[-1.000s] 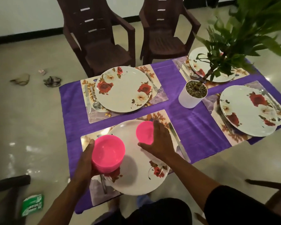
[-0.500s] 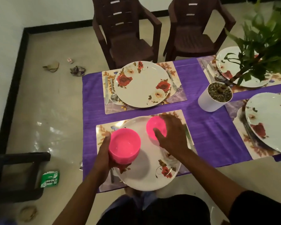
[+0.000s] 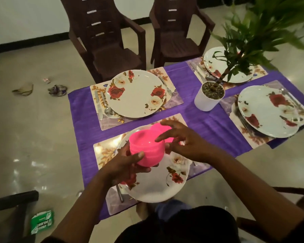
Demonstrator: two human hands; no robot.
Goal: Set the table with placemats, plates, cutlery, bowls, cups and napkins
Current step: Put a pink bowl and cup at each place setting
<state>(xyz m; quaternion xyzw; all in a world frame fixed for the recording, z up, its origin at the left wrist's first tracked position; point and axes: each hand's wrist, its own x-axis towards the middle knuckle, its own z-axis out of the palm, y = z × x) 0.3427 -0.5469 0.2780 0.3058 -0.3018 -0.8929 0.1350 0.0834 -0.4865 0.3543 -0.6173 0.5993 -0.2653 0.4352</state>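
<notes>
1. Left hand (image 3: 123, 165): fingers and thumb curled round a pink bowl (image 3: 146, 149), holding it raised above the near plate (image 3: 156, 183).
2. Right hand (image 3: 181, 142): fingers spread and relaxed, holding nothing, just right of the held bowl and over a second pink bowl (image 3: 162, 128), mostly hidden, at the plate's far edge.
3. Near plate: white with red roses, on a floral placemat (image 3: 104, 151); cutlery handle (image 3: 119, 193) showing at its left.
4. Surface: purple cloth (image 3: 209, 127) carrying three more set places: far-left plate (image 3: 137, 93) with knife and spoon left, fork right; far-right plate (image 3: 230, 65); right plate (image 3: 268, 111).
5. White plant pot (image 3: 207, 99), centre right, between the places.
6. Two brown chairs (image 3: 109, 39) on the far side.
</notes>
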